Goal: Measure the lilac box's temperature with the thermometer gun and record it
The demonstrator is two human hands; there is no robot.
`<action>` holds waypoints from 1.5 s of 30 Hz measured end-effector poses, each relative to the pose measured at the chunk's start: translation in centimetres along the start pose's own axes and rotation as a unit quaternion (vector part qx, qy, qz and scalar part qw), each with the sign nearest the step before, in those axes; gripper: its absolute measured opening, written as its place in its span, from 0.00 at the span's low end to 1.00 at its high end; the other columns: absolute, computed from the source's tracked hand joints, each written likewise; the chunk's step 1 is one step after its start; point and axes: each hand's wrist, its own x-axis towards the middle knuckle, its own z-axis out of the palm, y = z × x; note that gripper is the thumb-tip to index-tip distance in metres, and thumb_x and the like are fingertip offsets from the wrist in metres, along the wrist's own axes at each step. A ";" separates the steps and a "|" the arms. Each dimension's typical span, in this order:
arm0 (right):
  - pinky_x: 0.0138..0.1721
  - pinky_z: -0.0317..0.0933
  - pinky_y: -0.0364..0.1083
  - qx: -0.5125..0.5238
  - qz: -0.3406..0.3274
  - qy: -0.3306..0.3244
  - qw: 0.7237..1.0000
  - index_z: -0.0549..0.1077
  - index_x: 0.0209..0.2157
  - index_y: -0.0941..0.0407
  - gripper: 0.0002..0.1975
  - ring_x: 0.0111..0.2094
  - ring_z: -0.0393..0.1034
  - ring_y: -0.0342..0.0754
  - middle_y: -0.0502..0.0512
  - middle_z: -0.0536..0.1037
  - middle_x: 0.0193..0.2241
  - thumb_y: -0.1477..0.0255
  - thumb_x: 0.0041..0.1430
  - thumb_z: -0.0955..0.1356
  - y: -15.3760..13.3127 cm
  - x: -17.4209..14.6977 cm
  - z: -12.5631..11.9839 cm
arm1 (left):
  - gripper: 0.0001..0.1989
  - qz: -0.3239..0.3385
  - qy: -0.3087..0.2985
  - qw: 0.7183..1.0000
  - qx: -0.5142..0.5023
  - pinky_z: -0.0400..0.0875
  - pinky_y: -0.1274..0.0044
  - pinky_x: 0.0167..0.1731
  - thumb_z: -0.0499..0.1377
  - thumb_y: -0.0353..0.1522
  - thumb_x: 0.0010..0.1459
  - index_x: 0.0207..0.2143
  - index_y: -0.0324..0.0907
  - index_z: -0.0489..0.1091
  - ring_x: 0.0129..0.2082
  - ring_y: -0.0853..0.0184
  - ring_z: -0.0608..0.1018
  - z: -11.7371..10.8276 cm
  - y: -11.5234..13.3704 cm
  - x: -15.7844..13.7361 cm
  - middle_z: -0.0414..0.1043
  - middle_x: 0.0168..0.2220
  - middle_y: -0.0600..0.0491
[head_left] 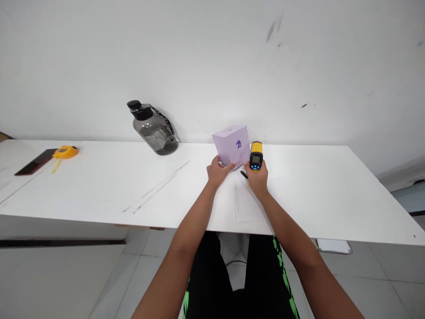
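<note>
My left hand (217, 173) is closed on the lower left side of a lilac box (230, 146), its thumb along the front face. The box has a small dark purple emblem on its front and is close to the wall. A yellow and black infrared thermometer gun (256, 156) is in my right hand (259, 179), fingers wrapped round its handle, its small screen and blue buttons facing me. Just left of that hand lies a black pen (244, 174), partly hidden. A white sheet of paper (241, 208) with faint writing lies in front, between my forearms.
A grey see-through water bottle (155, 132) with a black lid stands against the wall on the left. Farther left are a yellow tape measure (66, 152) and a dark flat object (36, 162) with a reddish edge. The white table's (308, 190) front edge runs close to my lap.
</note>
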 end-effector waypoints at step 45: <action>0.35 0.69 0.50 -0.015 -0.024 -0.008 1.000 0.71 0.39 0.54 0.21 0.32 0.70 0.47 0.49 0.75 0.31 0.54 0.51 0.73 1.3 -0.6 0.9 | 0.32 0.004 -0.004 1.000 0.005 0.67 0.69 0.51 0.70 0.53 0.46 0.49 0.47 0.70 0.40 0.63 0.80 -0.1 0.4 -0.3 0.79 0.44 0.53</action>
